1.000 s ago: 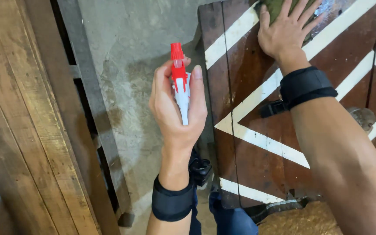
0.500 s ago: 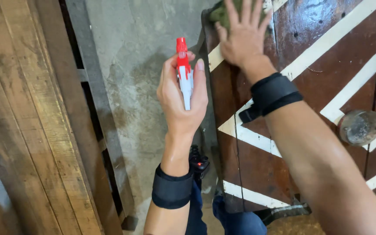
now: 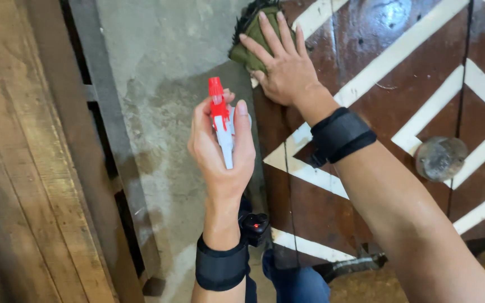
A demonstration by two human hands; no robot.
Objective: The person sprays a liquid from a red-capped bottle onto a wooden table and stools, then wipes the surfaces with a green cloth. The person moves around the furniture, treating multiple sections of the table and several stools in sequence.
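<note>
While both wrists carry black bands, the left hand (image 3: 220,148) sits nearest the camera, fingers (image 3: 242,134) wrapped tight on a spray bottle head (image 3: 220,120): red nozzle up top, white trigger body below, thumb side left, index over the front. Bottle body is hidden by the palm, so fill level can't be told. Nozzle points up and away, roughly toward the grey concrete wall (image 3: 164,95), not squarely at the panel.

Further out, the right hand (image 3: 284,64) lies flat, fingers spread, pressing an olive-green cloth (image 3: 251,33) onto the upper left corner of a dark brown wooden panel (image 3: 366,67) w/ white diamond stripes. Cloth is pinned under the fingertips, part bunched beyond them; it overhangs the panel's left edge slightly.

Judgement, wiping step: keep the palm flat and pressure even, work along the grain, re-fold the bunched cloth so a flat face contacts the wood. Aim the nozzle at the panel, not the wall.

Edges and room: panel's left edge runs just beside the left hand. A round dull knob (image 3: 442,158) sits right of the right forearm, well apart from the cloth. Wooden planks (image 3: 23,168) and a dark post close the left side; open panel area lies right and below.
</note>
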